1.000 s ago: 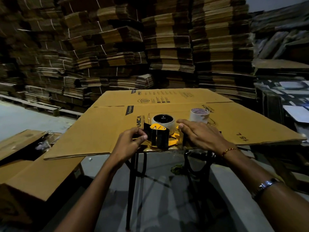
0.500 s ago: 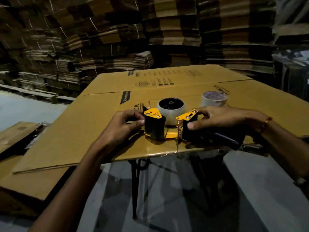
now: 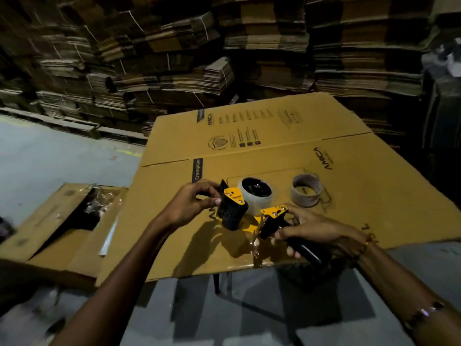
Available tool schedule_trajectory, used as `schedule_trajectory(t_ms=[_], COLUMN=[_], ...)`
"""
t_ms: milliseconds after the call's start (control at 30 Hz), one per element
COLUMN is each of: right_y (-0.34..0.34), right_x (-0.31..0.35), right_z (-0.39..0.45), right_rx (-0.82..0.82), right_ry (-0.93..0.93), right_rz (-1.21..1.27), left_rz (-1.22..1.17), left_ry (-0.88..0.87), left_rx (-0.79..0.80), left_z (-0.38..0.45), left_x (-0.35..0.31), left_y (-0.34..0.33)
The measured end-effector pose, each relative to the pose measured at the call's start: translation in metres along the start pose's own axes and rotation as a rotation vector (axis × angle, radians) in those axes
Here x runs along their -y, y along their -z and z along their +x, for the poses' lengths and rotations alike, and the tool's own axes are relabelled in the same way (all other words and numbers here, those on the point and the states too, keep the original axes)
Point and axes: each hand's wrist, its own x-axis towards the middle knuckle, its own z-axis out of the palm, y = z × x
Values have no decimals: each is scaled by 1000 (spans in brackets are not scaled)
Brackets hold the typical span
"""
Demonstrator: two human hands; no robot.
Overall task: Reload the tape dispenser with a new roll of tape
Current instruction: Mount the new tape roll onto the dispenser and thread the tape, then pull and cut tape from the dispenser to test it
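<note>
A yellow and black tape dispenser (image 3: pixel 249 216) lies on a flattened cardboard sheet (image 3: pixel 274 146) near its front edge. My left hand (image 3: pixel 192 203) grips the black roller end on the left. My right hand (image 3: pixel 314 233) holds the black handle on the right, thumb near the yellow plate. A full white tape roll (image 3: pixel 257 196) sits in the dispenser just behind my hands. An empty cardboard core (image 3: pixel 307 189) stands upright on the sheet to the right of the roll.
The sheet rests on a black-legged stand (image 3: pixel 217 283) over a grey floor (image 3: pixel 50 156). An open carton (image 3: pixel 64 221) lies on the floor at the left. Tall stacks of bundled flat cardboard (image 3: pixel 224 46) fill the background.
The view has tilted down and shifted. My right hand has slid back along the handle, and my left hand has stayed on the roller end. The dispenser sits slightly more turned.
</note>
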Motion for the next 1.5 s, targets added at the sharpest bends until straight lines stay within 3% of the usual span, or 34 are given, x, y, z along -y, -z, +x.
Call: schedule_trajectory(t_ms=[133,300,467,767,933,1067,1267,1500], right_y=[-3,6,-2,-33,-59,-82,-117,-144], right_x=[4,0,3,13,24,34,37,43], right_z=[-20,-41,-59,-39,-13,3,14,-8], right_rx=[-94,-50,-98,-456,-645,-703,-764,-701], right_ry=[-7,-86,30,49,-28,-132,-272,-260], right_rz=[74,187,-1,-132,-324,-407,-267,230], left_rz=[52,149,166,149,141,89,-22,-109], left_ry=[-9,-27,-41,-124,-173,-197,-248,-258], left_rx=[17,85,107,162,209,272,347,521], left_z=[0,-1,0,31,50,60,68,79], left_x=[-33,-59,-61,-50,-31,-7,22,36], left_y=[7,1,0,7,30,47,54,50])
